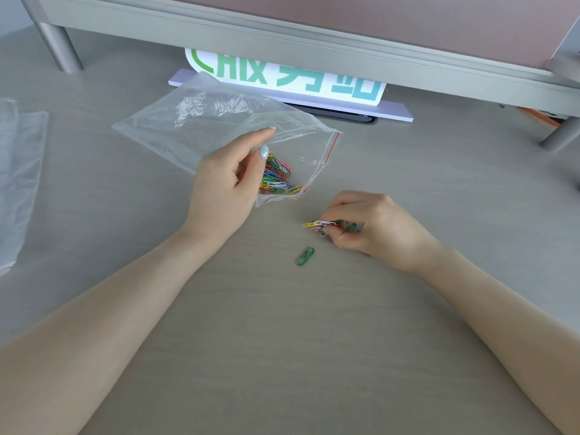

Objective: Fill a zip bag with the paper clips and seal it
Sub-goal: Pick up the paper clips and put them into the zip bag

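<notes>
The zip bag (219, 120) lies on the surface (282, 324), its open red-lined mouth facing 4 o'clock. The left hand (226, 186) pinches the bag's near mouth edge between thumb and fingers. A pile of coloured paper clips (277, 177) sits inside, just behind the mouth. The right hand (373, 224), at 4 o'clock from the bag, has its fingers curled round a few gathered clips (320, 224). One green clip (305, 256) lies loose at 7 o'clock from that hand.
</notes>
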{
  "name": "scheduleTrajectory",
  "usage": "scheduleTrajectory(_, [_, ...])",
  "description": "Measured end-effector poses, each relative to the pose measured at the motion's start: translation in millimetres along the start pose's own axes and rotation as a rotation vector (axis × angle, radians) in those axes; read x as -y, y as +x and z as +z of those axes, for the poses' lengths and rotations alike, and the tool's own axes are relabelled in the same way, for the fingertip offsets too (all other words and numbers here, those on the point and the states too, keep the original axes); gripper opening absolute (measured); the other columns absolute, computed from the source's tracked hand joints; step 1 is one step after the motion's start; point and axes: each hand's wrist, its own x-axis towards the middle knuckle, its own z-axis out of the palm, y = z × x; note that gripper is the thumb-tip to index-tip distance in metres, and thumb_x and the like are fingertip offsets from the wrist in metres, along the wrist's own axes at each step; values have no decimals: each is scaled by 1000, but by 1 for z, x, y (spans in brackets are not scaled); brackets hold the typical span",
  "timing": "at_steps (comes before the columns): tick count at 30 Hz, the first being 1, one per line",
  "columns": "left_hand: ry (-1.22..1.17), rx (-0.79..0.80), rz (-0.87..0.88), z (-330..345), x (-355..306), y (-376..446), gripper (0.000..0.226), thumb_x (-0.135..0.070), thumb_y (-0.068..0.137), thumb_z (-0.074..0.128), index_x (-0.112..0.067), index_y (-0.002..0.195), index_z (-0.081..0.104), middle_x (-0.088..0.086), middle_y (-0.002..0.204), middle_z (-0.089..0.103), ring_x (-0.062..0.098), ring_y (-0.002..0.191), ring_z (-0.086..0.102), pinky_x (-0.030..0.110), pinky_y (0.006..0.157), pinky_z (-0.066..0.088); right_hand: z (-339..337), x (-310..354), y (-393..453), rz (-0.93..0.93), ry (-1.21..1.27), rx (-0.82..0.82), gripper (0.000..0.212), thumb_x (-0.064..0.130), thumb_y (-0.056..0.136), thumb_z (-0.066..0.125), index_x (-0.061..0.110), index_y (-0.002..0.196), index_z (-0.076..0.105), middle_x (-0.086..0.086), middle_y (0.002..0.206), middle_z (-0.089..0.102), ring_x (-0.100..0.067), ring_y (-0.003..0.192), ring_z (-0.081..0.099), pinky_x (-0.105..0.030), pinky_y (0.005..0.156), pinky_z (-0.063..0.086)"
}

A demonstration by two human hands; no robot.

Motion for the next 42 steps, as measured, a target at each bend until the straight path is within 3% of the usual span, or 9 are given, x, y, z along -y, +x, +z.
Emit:
scheduleTrajectory(4, [18, 4, 17, -1, -1, 1, 32, -19, 92, 45, -18, 119, 61, -5, 61, 52, 9, 50, 37, 15, 53, 32, -3, 5, 18, 125, 161, -116, 18, 4, 77, 60, 19, 71, 69, -5, 70, 61, -20, 61, 52, -20, 58, 41])
scheduleTrajectory(8, [25, -2, 35, -2, -2, 1, 32, -18, 91, 45, -16, 119, 61, 1, 65, 56, 10, 52, 40, 17, 55, 34, 1, 11, 66, 195, 122, -163, 15, 9, 79, 58, 0, 69, 65, -17, 64, 54, -22, 63, 42, -31, 61, 37])
scheduleTrajectory(12, [28, -11, 38, -1, -2, 2, 32, -16, 91, 46, -15, 119, 61, -18, 62, 52, 1, 53, 43, 11, 58, 34, 18, 22, 109, 189, 67, -102, 41, 7, 78, 52, 13, 46, 28, -2, 46, 20, -14, 47, 24, -25, 47, 20])
scheduleTrajectory(16, [19, -14, 50, 0, 0, 1, 30, -15, 92, 47, -14, 119, 61, -32, 64, 55, -1, 54, 47, 10, 59, 35, 33, 24, 132, 264, -21, -21, 35, 8, 83, 43, 16, 52, 30, 3, 52, 32, -10, 48, 27, -21, 47, 23])
scheduleTrajectory(24, [16, -20, 41, 1, 0, 2, 30, -17, 93, 46, -15, 119, 61, -22, 68, 58, -3, 53, 47, 10, 57, 34, 32, 26, 133, 333, -236, 72, 36, 9, 92, 31, 19, 58, 25, 3, 61, 31, -21, 77, 39, -26, 58, 27])
scheduleTrajectory(27, [22, -21, 30, 1, 0, 2, 31, -19, 92, 46, -18, 119, 61, -21, 61, 55, 4, 50, 43, 15, 56, 35, 35, 20, 125, 139, -68, -31, 23, 6, 89, 35, 6, 72, 51, -3, 71, 51, -25, 75, 47, -31, 64, 40])
scheduleTrajectory(31, [15, -11, 17, 1, -1, 1, 32, -18, 92, 45, -19, 119, 61, -21, 60, 53, 7, 49, 39, 17, 53, 34, 15, 14, 83, 38, 106, -88, 31, -4, 87, 39, 5, 99, 66, 4, 80, 59, -12, 79, 46, -5, 73, 33])
scheduleTrajectory(37, [15, 7, 34, 0, -2, 0, 29, -10, 94, 47, -11, 120, 60, -31, 69, 49, -13, 57, 48, 4, 59, 32, -9, -12, -5, 334, 161, -71, 30, 10, 95, 44, 13, 120, 61, 9, 120, 54, 0, 115, 46, 4, 91, 25])
scheduleTrajectory(42, [13, 3, 15, 1, -1, 0, 29, -10, 94, 47, -12, 120, 60, -29, 66, 51, -8, 54, 47, 6, 58, 32, -8, -16, -43, 338, -46, 205, 63, 59, 88, 30, 27, 142, 30, 19, 148, 23, 2, 140, 11, -16, 115, 3])
